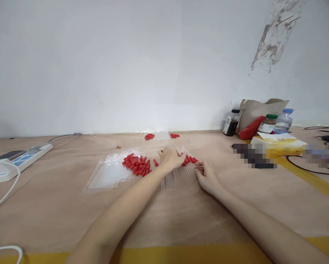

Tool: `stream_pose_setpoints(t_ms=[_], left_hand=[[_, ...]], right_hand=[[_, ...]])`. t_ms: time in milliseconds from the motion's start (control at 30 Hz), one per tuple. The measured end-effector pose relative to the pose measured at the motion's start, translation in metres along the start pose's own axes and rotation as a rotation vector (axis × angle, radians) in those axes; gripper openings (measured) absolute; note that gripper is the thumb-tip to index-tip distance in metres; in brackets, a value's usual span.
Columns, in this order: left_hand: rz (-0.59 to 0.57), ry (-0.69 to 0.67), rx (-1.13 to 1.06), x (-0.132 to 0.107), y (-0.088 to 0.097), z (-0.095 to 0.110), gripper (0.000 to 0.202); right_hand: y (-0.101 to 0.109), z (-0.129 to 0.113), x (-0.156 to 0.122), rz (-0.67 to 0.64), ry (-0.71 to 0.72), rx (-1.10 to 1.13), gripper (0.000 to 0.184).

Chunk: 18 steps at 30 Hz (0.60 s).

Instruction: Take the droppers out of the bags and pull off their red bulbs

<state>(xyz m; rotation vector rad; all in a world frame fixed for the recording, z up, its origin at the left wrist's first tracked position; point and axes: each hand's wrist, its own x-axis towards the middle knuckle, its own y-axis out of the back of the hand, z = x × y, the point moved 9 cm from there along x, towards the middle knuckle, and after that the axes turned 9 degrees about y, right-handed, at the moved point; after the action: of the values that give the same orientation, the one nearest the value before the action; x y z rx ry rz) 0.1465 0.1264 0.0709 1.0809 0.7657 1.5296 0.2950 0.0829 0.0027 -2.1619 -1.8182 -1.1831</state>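
Observation:
My left hand [171, 158] reaches over a row of thin clear tubes [172, 179], its fingers curled closed near their upper ends; whatever it grips is hidden. At the right side of the row is my right hand [208, 178], thumb and fingers drawn together beside a red rubber bulb [194, 160]. What lies between those fingertips is too small to make out. More red bulbs show between the two hands, some apparently on tube ends. To the left, a heap of red bulbs [136, 165] rests partly on flat clear plastic bags [109, 172].
Two small groups of red bulbs [149, 136] lie by the wall, near clear plastic [160, 135]. A power strip [32, 157] and cables are at left. A dark bottle [231, 124], jar [267, 124], water bottle [284, 120], grey bag [258, 110] and yellow packet [282, 146] stand at right.

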Motion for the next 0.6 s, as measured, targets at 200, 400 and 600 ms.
stream_pose_setpoints(t_ms=[200,400,600], left_hand=[[0.308,-0.309,-0.107,-0.05,0.06,-0.034,0.013],[0.402,-0.6,-0.077,-0.103,0.075,-0.081,0.009],[0.465,-0.654,-0.087,-0.107,0.071,-0.076,0.008]], right_hand=[[-0.001,0.008,0.001,0.016,-0.067,0.056,0.019],[-0.001,0.019,0.003,0.03,-0.163,0.098,0.024],[0.007,0.008,0.006,0.04,-0.141,0.082,0.029]])
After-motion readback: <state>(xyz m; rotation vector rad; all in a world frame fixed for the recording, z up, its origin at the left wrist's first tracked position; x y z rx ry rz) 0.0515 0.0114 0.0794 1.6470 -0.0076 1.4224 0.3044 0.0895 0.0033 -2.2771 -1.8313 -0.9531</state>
